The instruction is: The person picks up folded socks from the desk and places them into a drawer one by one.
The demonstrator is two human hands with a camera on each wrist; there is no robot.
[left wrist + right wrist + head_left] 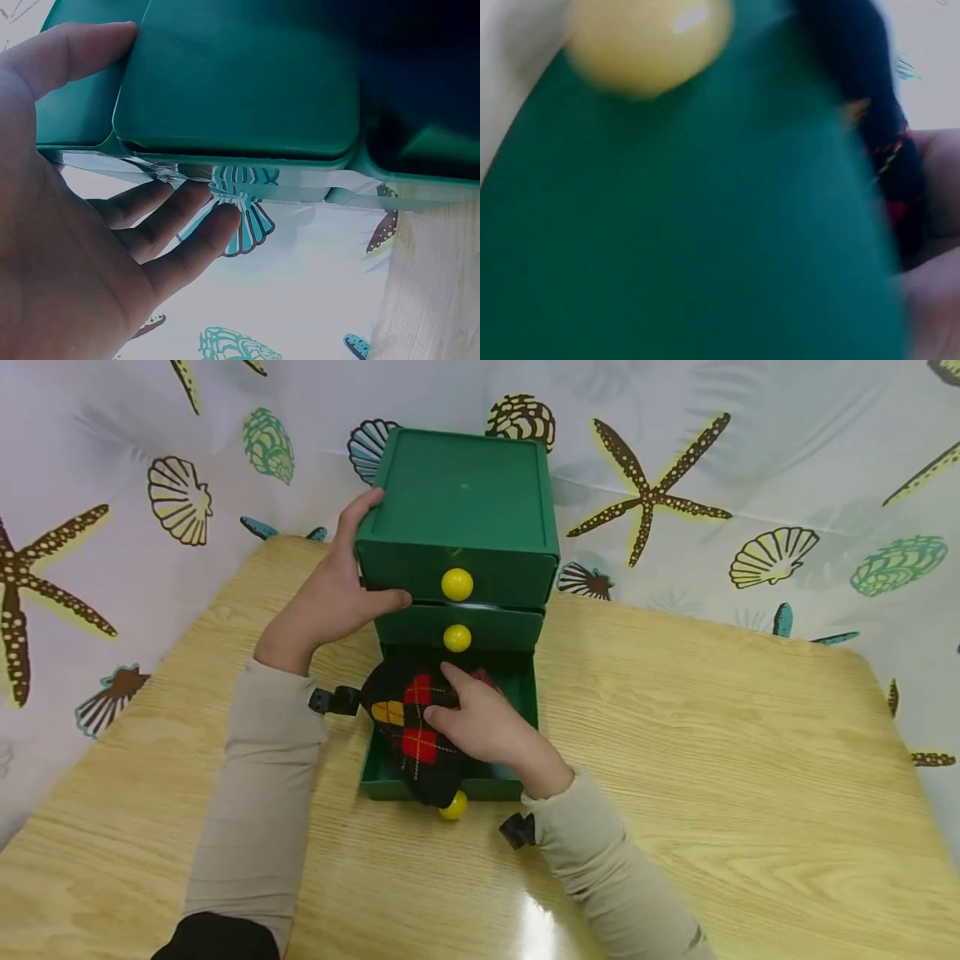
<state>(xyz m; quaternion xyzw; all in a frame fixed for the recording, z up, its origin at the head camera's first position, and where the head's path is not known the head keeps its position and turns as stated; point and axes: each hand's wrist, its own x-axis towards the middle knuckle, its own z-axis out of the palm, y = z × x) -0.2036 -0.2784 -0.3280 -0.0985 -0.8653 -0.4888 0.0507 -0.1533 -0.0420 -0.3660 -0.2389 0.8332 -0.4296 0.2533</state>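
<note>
A green drawer cabinet (465,493) has its bottom drawer (491,789) pulled out, and both upper drawers are closed. At the cabinet's left side, my left hand (330,593) holds the corner. Its thumb lies on the front by the gap between the upper drawers, the fingers along the side wall. My right hand (491,727) is over the open drawer and grips a black plaid cloth (420,735) with red and yellow patches. This cloth lies slanted across the drawer, overlapping its front edge. In the blurred right wrist view, the cloth (889,165) shows beside the fingers.
Yellow round knobs, such as the top one (457,584), mark each drawer front. Something dark red (486,676) lies inside the open drawer, partly behind my right hand. The wooden table (675,735) extends to both sides. A shell-and-starfish patterned cloth (465,393) hangs behind.
</note>
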